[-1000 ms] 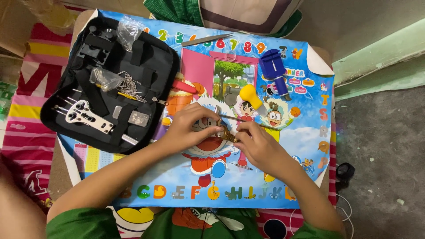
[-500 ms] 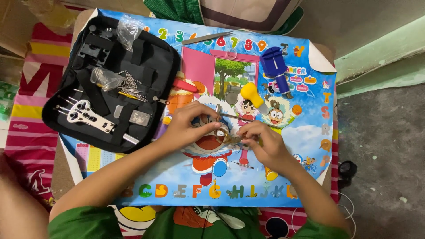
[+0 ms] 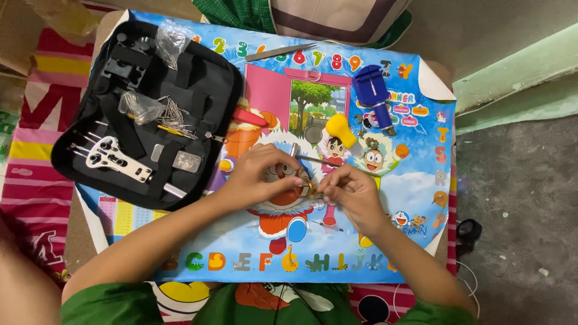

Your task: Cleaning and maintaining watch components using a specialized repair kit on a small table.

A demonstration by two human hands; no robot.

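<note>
While the colourful cartoon mat (image 3: 385, 198) is spread over the low table, a black tool case (image 3: 150, 108) lies open at its left edge, and a blue press tool (image 3: 374, 96) and tweezers (image 3: 280, 53) sit near the top. At the centre, a small watch part (image 3: 310, 188) (too small to identify) is pinched between the closed fingers of the left hand (image 3: 262, 177) and right hand (image 3: 352, 194). Fine fitting seems under way; steady, delicate pressure would be needed next.

A small brass-coloured metal part (image 3: 311, 191) sits between the fingertips of the left hand (image 3: 262, 176) and the right hand (image 3: 352, 195), mostly hidden, above the counter. A thin silver metal rod (image 3: 316, 160) points out to the right from the left hand.
</note>
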